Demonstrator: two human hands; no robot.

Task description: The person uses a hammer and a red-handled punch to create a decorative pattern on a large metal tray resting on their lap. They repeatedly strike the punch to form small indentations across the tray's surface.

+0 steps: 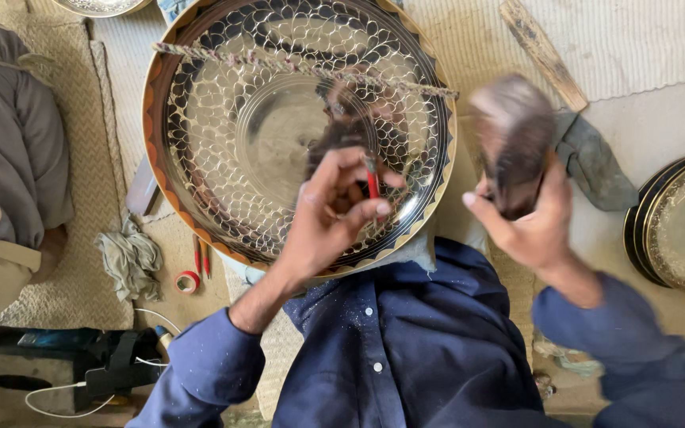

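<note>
Blurring with motion, the mallet (513, 143) in the right hand (529, 222) is hard to make out: its dark rounded head smears upward, and its handle is hidden inside the fist, so how the fingers wrap it cannot be read exactly. The large engraved brass tray (200, 119) is cut off at the far edge of the view, and its near rim is covered by the person's blue shirt (406, 341) and by the left hand (331, 218). A twisted cord (295, 67) crosses the tray's far part from left to right. The tray lies right under the left hand, which pinches a thin chisel with a red band (373, 182) between thumb and fingertips, closed tightly about it; its tip touches the tray's patterned ring on the right side, though the very point is hidden. The right hand is closed firmly around the mallet, raised just right of the tray's rim and apart from the chisel. At the right edge a stack of similar trays (679, 222) is half cut off; a grey rag (596, 162) lies beside the mallet, a roll of red tape (187, 281) near left.
</note>
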